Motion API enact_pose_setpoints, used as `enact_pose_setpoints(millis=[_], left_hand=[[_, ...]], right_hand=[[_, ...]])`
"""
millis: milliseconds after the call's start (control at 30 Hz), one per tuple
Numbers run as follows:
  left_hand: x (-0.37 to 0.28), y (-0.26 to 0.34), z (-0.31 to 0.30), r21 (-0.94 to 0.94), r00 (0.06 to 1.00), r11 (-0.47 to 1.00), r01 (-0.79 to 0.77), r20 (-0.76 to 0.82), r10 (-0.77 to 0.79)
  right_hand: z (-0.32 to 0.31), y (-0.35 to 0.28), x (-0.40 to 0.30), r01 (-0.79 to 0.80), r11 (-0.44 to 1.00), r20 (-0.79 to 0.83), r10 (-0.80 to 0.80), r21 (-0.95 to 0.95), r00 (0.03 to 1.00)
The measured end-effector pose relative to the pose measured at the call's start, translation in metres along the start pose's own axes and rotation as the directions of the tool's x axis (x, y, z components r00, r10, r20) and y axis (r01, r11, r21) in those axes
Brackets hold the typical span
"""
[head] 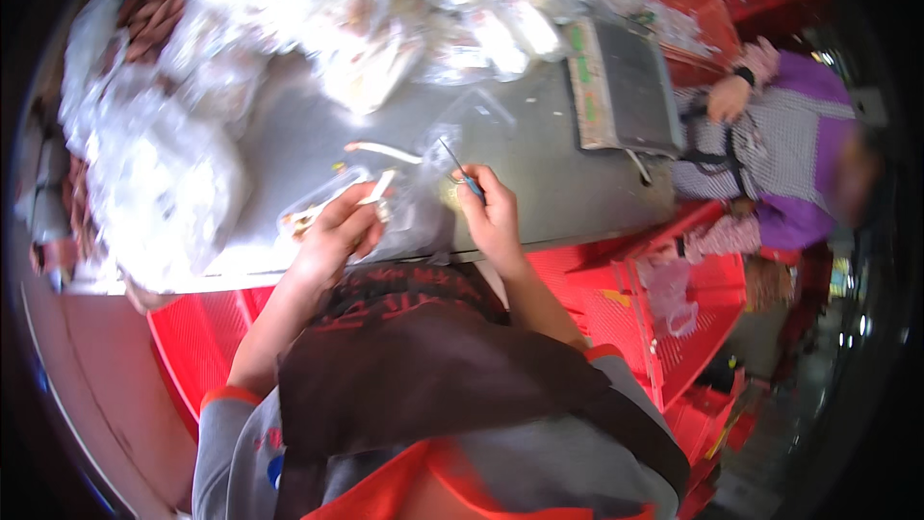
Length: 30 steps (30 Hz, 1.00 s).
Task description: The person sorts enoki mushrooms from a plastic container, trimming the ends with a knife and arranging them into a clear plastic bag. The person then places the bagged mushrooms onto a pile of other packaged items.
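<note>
My left hand (350, 220) pinches a short white stalk-like piece (380, 186), perhaps a vegetable, just above the metal table (527, 180). In my right hand (491, 217) is a small thin-bladed knife (471, 184) with a blue handle, its blade pointing up and away from me. Beyond the hands lies a longer white stalk (386, 151) with a reddish end. A clear plastic bag (442, 144) rests beside the knife tip. Partly behind my left hand, a clear plastic tray or bag (292, 220) holds pale and brownish pieces too blurred to name.
Clear bags of pale packed goods (462, 36) heap along the far side. A large plastic bag (166, 180) bulges at left, near brown roots (153, 25). A dark flat-topped box (639, 87) stands at right by a co-worker (765, 137). Red crates (621, 332) sit below the table edge.
</note>
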<state>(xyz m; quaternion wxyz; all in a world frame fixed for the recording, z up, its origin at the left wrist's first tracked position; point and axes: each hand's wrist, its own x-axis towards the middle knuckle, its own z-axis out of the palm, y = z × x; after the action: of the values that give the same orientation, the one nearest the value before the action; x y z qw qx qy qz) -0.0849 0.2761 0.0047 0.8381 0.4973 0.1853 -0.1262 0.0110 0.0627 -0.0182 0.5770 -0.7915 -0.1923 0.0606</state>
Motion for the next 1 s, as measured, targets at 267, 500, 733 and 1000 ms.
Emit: enact_pose_setpoints(millis=[267, 500, 733, 1000], left_hand=[[-0.007, -0.005, -0.007, -0.104, 0.99, 0.994, -0.031, 0.137, 0.045], [-0.007, 0.006, 0.0, 0.13, 0.997, 0.991, -0.009, 0.079, -0.002], [-0.001, 0.004, -0.005, -0.047, 0.94, 0.97, -0.237, 0.242, 0.241], [0.004, -0.012, 0.001, 0.179, 0.991, 0.977, -0.115, 0.094, 0.099]], right_hand=[[0.03, -0.02, 0.006, 0.304, 0.923, 0.213, -0.255, -0.238, 0.943], [0.032, -0.012, 0.006, 0.281, 0.918, 0.201, -0.23, -0.281, 0.952], [0.005, 0.03, 0.017, 0.037, 0.958, 0.0, -0.039, -0.284, 0.999], [-0.072, 0.135, -0.021, -0.107, 0.809, -0.287, -0.079, -0.578, 0.955]])
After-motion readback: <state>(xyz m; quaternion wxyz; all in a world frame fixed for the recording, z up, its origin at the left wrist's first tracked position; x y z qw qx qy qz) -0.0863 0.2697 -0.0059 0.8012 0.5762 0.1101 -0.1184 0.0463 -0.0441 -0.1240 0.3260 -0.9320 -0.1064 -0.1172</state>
